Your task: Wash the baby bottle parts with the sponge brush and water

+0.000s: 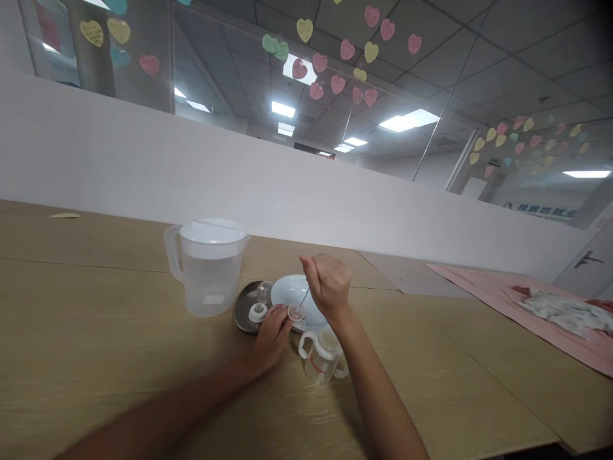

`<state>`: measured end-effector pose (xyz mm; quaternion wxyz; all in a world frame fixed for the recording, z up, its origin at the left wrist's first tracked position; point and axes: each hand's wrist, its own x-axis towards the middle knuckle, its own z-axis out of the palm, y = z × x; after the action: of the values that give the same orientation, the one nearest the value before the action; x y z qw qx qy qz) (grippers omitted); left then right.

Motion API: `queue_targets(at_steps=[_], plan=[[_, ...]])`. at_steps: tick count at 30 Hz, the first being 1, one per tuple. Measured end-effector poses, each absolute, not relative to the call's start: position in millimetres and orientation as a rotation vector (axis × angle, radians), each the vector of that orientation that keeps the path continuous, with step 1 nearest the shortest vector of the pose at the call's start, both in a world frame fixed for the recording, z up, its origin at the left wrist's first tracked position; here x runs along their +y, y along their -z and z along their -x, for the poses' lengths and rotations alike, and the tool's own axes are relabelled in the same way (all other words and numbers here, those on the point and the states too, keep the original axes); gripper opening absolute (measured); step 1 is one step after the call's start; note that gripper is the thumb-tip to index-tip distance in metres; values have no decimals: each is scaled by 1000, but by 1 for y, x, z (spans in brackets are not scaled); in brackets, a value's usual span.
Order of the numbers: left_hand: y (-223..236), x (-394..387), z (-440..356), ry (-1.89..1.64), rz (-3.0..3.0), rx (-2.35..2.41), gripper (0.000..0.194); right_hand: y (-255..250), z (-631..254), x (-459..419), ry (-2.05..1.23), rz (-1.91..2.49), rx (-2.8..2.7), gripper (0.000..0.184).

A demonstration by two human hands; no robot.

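Observation:
My left hand (274,337) pinches a small round translucent piece with a ringed face (296,313), possibly a baby bottle part, over the near rim of a white bowl (288,289). Above the bowl, my right hand (329,284) is closed around a thin dark rod (304,296); its lower end meets or passes close to the round piece. What lies inside the fist is hidden. Below my hands stands a clear two-handled baby bottle (322,363) with red lettering. A dark metal tray (243,308) beside the bowl carries a white collar ring (257,312) and a clear dome cap (264,292).
A lidded clear pitcher (212,275) holding liquid stands left of the tray. The wooden table (119,358) meets a white low wall (287,191) at the back. On the right, a pink cloth (483,294) lies under a patterned cloth (558,311).

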<state>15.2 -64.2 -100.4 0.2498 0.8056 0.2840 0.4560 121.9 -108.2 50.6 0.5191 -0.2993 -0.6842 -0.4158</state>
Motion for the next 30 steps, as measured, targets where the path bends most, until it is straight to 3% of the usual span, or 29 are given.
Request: queue_targets(at_steps=[30], plan=[[100, -64, -17, -1228, -2107, 758, 22, -28, -107, -91, 1027, 761, -1764, 48]])
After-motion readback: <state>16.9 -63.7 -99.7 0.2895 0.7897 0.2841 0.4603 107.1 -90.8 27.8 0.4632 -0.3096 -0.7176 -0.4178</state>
